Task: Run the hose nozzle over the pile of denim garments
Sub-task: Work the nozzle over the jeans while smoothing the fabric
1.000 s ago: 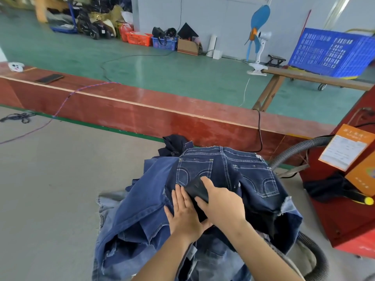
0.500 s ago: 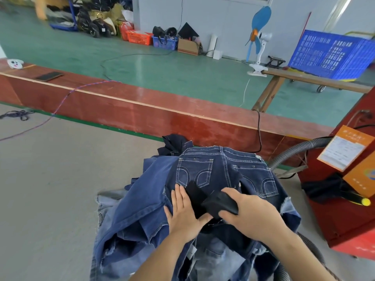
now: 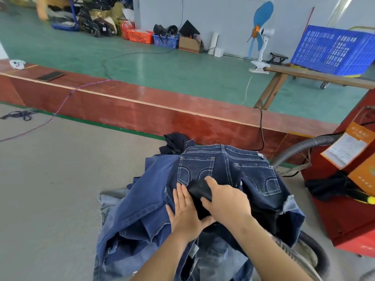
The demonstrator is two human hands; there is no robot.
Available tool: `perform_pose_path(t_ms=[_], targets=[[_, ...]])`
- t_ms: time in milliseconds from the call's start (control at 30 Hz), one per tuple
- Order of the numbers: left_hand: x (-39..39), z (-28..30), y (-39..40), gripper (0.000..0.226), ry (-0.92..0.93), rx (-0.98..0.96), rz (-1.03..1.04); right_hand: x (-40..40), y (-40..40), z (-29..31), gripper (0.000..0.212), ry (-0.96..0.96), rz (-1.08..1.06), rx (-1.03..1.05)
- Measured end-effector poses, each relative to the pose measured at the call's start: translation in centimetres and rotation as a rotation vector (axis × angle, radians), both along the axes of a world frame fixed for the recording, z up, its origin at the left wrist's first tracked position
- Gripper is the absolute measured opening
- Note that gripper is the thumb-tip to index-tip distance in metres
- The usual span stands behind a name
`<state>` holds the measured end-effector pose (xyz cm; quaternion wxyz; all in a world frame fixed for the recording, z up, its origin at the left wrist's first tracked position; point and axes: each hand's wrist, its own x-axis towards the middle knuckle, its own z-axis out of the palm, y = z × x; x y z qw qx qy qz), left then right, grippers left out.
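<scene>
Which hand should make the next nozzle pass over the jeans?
Right. The right hand already grips the black nozzle on the top jeans. The left hand lies flat with straight fingers, pinning the denim beside it, and should keep holding the cloth.

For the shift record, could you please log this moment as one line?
right hand: grips black nozzle | left hand: flat on denim pile | nozzle: on top jeans

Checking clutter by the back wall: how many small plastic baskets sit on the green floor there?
2: an orange basket left, a blue basket right beside it, both against the wall. Others may be hidden behind the nearby clutter.
</scene>
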<state>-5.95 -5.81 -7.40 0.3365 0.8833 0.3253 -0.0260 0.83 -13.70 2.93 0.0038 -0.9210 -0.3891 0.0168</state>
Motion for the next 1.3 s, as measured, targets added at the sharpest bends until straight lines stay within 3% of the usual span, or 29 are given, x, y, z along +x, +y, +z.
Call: perform_pose_path(t_ms=[267,433,733,967,1100,1167,1233,1300], targets=[[-0.1,0.2,0.2,0.133,0.012,-0.025,-0.020,1.8,-0.3,3.5,0.058,0.069,-0.063,0.346],[-0.1,0.1,0.2,0.138,0.027,-0.023,-0.031,2.3,-5.7,5.3,0.055,0.226,-0.089,0.230],[-0.1,0.6,-0.1,0.141,0.024,-0.009,-0.013,0.0,-5.9,1.3,0.057,0.109,0.011,-0.017],[-0.1,0.4,0.0,0.134,0.009,-0.008,-0.004,-0.5,-1.7,0.1,0.059,0.064,-0.037,0.063],[-0.5,0.7,0.1,0.132,-0.046,-0.057,-0.010,0.9,-0.8,2.5,0.058,0.131,-0.096,0.309],[-0.8,1.5,0.3,0.114,-0.345,-0.216,0.236,2.3,-1.8,4.4,0.057,0.155,-0.128,0.419],[-0.7,2.7,0.7,0.083,-0.584,-0.248,0.665,3.5,-3.2,6.0,0.055,0.177,-0.189,0.520],[-0.3,3.6,1.2,0.068,-0.488,-0.319,0.894,4.3,-4.7,6.9,0.054,0.174,-0.271,0.571]])
